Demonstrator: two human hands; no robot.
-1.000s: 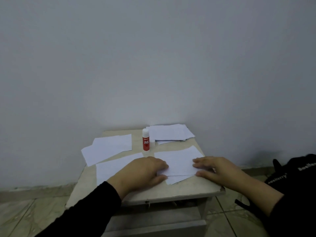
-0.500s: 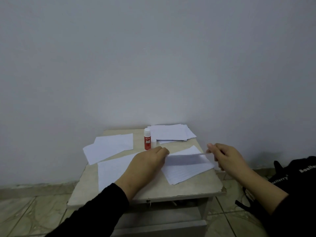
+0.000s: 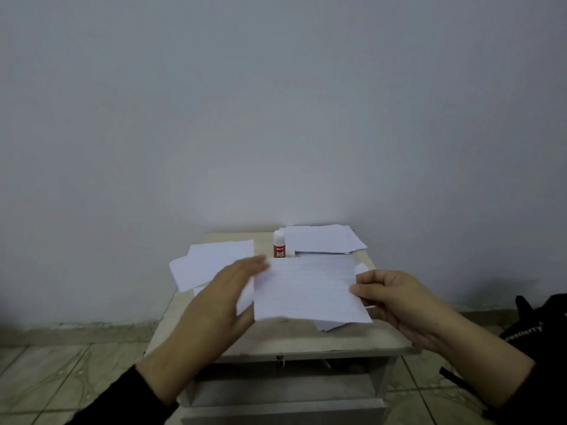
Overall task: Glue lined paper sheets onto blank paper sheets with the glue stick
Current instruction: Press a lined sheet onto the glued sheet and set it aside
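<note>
A lined paper sheet (image 3: 306, 289) is lifted above the small table (image 3: 306, 342). My right hand (image 3: 395, 299) pinches its right edge. At the sheet's left edge my left hand (image 3: 227, 299) is blurred, its fingers stretched out along the paper. Under the lifted sheet lie more sheets (image 3: 333, 325) on the table. A red and white glue stick (image 3: 279, 244) stands upright at the back, capped. Blank sheets (image 3: 211, 262) lie at the left, and a paper stack (image 3: 322, 239) sits at the back right.
The table stands against a plain wall, with a drawer (image 3: 282, 391) under its top. A black bag (image 3: 540, 320) lies on the tiled floor at the right.
The top sheet was lying flat under both hands; my right hand has lifted its right edge and raised it toward me, and my left hand has moved up to its left edge.
</note>
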